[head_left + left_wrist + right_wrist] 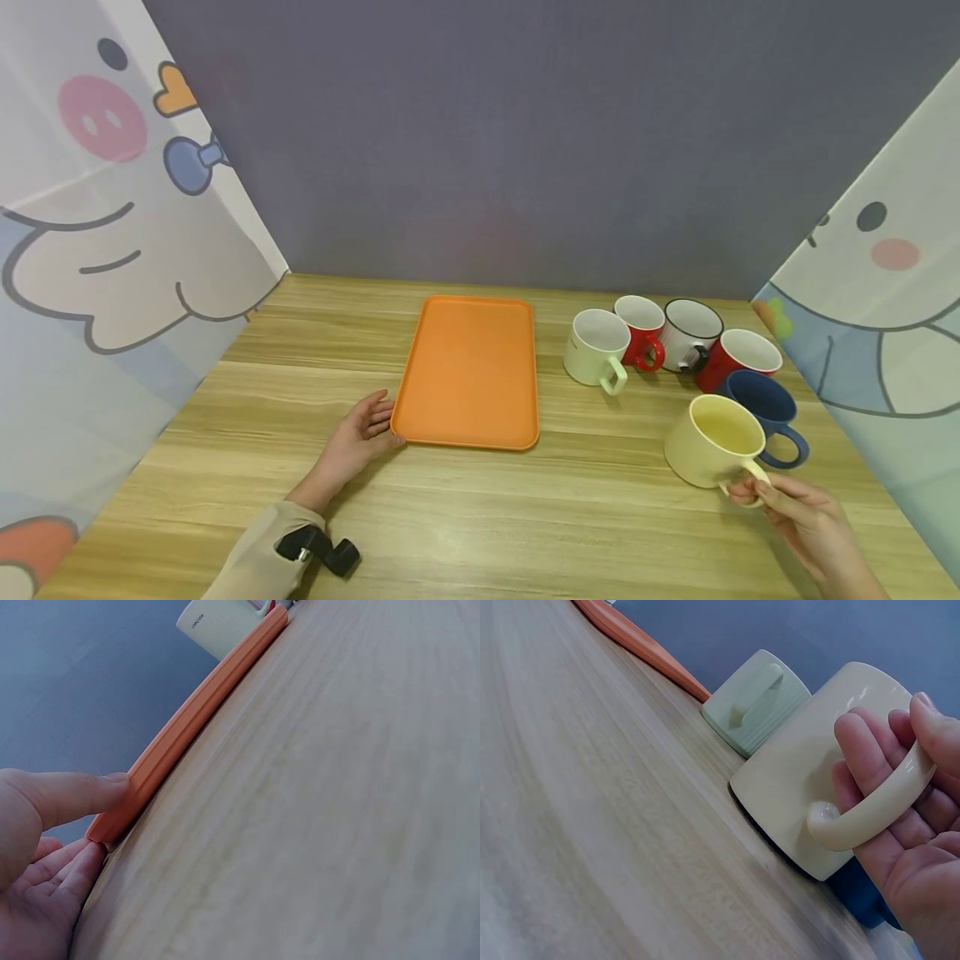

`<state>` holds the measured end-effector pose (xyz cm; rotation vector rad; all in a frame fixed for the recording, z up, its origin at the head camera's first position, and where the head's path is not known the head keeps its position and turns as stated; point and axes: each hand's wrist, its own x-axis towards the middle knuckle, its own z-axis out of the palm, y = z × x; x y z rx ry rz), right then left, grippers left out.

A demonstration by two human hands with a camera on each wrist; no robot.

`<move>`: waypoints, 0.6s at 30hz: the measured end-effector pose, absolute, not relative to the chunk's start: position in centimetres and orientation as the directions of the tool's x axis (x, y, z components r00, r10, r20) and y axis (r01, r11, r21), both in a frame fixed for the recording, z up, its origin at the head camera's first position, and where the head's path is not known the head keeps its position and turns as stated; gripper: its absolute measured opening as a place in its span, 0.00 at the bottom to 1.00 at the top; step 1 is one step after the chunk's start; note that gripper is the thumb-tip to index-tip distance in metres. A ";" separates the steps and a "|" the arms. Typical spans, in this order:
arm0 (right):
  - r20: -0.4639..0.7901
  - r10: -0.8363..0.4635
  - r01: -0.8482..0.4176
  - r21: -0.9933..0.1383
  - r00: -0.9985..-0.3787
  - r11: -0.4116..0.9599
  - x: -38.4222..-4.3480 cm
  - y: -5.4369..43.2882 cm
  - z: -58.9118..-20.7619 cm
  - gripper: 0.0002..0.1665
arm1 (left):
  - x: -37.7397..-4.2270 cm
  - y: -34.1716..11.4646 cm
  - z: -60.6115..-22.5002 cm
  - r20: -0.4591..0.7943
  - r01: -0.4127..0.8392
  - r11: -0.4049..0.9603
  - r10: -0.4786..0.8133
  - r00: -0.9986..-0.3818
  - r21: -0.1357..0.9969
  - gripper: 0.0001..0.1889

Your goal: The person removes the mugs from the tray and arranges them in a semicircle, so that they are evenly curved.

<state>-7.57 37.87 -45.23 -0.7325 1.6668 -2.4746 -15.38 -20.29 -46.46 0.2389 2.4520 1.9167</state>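
In the head view, my left hand (358, 444) is at the near left corner of an orange tray (468, 375) that lies on the table. Thumb and fingers hold that corner between them, as the left wrist view shows on the tray's rim (180, 735). At the right, my right hand (798, 517) grips a pale yellow mug (701, 450) by its handle, fingers passing through the loop. The mug is upright, at or just above the tabletop; I cannot tell whether it touches. Just behind it is a dark blue mug (761, 394), partly hidden.
Right of the tray stands a light green mug (588, 358). Behind are a red mug (639, 335) with white interior, a white mug (684, 333) with black rim and handle, and another red mug (718, 368). A grey panel (525, 150) closes the table's back.
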 end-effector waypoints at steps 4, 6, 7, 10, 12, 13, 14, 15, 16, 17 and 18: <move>0.340 -0.314 -0.202 -0.894 -0.886 -0.399 -7.4 38.0 -45.4 0.31 | -15.4 -20.2 -46.5 0.081 0.112 0.240 0.136 -0.987 0.964 0.42; 0.329 -0.317 -0.192 -0.899 -0.890 -0.393 -7.4 38.1 -45.4 0.31 | -15.5 -20.2 -46.5 0.077 0.106 0.236 0.129 -0.989 0.966 0.42; 0.323 -0.315 -0.191 -0.903 -0.892 -0.386 -7.3 38.1 -45.4 0.30 | -15.5 -20.2 -46.5 0.076 0.105 0.237 0.127 -0.989 0.966 0.42; 0.324 -0.335 -0.185 -0.904 -0.885 -0.385 -7.3 38.3 -45.6 0.31 | -15.5 -20.2 -46.5 0.074 0.103 0.233 0.129 -0.989 0.967 0.42; 0.330 -0.355 -0.177 -0.900 -0.875 -0.399 -7.5 38.4 -45.6 0.31 | -15.5 -20.2 -46.5 0.074 0.102 0.230 0.129 -0.989 0.968 0.42; 0.336 -0.371 -0.172 -0.896 -0.866 -0.409 -7.6 38.5 -45.7 0.31 | -15.5 -20.2 -46.5 0.073 0.102 0.230 0.130 -0.989 0.968 0.42; 0.339 -0.389 -0.163 -0.893 -0.857 -0.421 -7.7 38.7 -45.7 0.31 | -15.5 -20.2 -46.5 0.074 0.103 0.231 0.130 -0.989 0.968 0.42; 0.337 -0.407 -0.147 -0.890 -0.849 -0.431 -7.8 38.8 -45.7 0.32 | -15.5 -20.2 -46.4 0.074 0.103 0.231 0.130 -0.989 0.967 0.41; 0.332 -0.423 -0.132 -0.891 -0.843 -0.434 -7.8 38.9 -45.7 0.32 | -15.5 -20.2 -46.4 0.076 0.104 0.232 0.128 -0.989 0.967 0.41; 0.329 -0.441 -0.119 -0.890 -0.835 -0.439 -7.9 39.1 -45.7 0.32 | -15.5 -20.2 -46.3 0.080 0.108 0.232 0.127 -0.989 0.967 0.41; 0.329 -0.458 -0.108 -0.890 -0.826 -0.443 -8.0 39.2 -45.7 0.32 | -15.5 -20.2 -46.3 0.084 0.112 0.233 0.128 -0.988 0.966 0.41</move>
